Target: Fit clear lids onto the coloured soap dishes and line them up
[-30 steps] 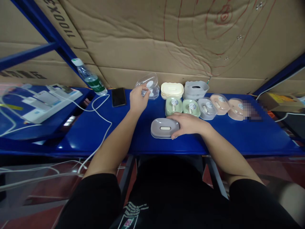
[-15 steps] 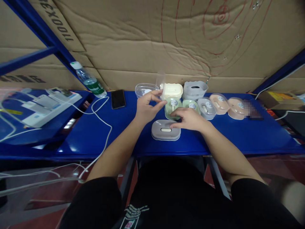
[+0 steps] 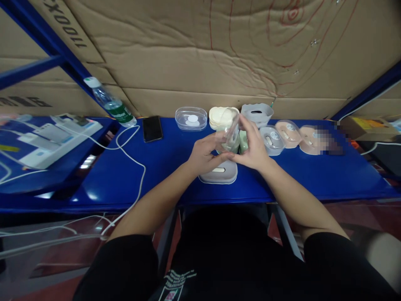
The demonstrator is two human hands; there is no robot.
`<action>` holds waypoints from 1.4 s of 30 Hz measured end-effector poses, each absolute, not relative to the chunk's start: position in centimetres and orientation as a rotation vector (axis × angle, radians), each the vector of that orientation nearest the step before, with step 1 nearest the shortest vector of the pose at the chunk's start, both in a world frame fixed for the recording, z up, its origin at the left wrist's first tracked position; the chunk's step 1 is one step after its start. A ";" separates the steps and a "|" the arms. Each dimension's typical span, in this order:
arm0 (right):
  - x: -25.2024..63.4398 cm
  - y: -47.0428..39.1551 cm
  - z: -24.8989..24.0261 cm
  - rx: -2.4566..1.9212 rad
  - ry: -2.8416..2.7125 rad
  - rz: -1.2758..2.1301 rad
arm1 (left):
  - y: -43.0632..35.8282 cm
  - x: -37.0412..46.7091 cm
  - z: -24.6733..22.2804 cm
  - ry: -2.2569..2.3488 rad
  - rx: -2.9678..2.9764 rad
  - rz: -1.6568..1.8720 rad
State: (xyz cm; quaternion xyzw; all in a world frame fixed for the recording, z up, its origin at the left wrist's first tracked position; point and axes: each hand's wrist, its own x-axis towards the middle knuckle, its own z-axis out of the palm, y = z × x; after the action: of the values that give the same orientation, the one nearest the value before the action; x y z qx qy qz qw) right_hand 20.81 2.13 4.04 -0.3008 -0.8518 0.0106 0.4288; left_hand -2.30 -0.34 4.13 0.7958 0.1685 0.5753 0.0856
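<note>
Between my hands a clear plastic lid [image 3: 231, 130] is held up at a tilt. My left hand [image 3: 208, 154] grips its left and lower edge, and my right hand [image 3: 254, 144] has its right side, thumbs close together. Below my hands lies a grey oval case [image 3: 226, 173] with a cream bar in its slot, partly covered by my left hand. Behind the lid, pieces of green boxes [image 3: 242, 141] show, mostly hidden. A clear lid [image 3: 191, 119] with a white round label rests at the back left, beside stacked cream trays [image 3: 216, 117].
Grey trays [image 3: 258, 113] stand at the back. To the right sit a grey lidded box [image 3: 271, 140] and peach lidded boxes [image 3: 287, 133]. A phone [image 3: 152, 128], a water bottle [image 3: 109, 102], a white cable [image 3: 144, 169] and a power strip [image 3: 59, 144] are on the left.
My left hand has carried the upright clear lid right and nearer. My right hand has risen from the green box and grey case to take the lid's other side.
</note>
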 end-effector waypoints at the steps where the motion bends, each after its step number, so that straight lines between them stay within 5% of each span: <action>1: 20.9 2.1 4.0 -0.751 -2.127 0.008 | -0.2 -2.5 4.2 0.466 2.375 1.717; 10: 21.5 1.1 5.7 -0.897 -2.271 0.171 | 4.0 -6.7 4.6 0.745 1.951 1.542; 23: 20.5 -0.1 6.6 -0.970 -2.595 0.499 | 2.0 -10.2 8.4 0.924 2.091 0.407; 42: 20.1 -0.4 6.9 -1.009 -2.733 0.503 | 2.2 -9.6 7.7 1.077 2.246 0.170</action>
State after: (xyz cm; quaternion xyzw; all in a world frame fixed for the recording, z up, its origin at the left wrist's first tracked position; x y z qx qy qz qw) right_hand 20.15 -0.36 6.89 -0.3398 -0.9205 0.1695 0.0925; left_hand -9.56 2.15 7.73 0.8533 0.4091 0.0644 0.3168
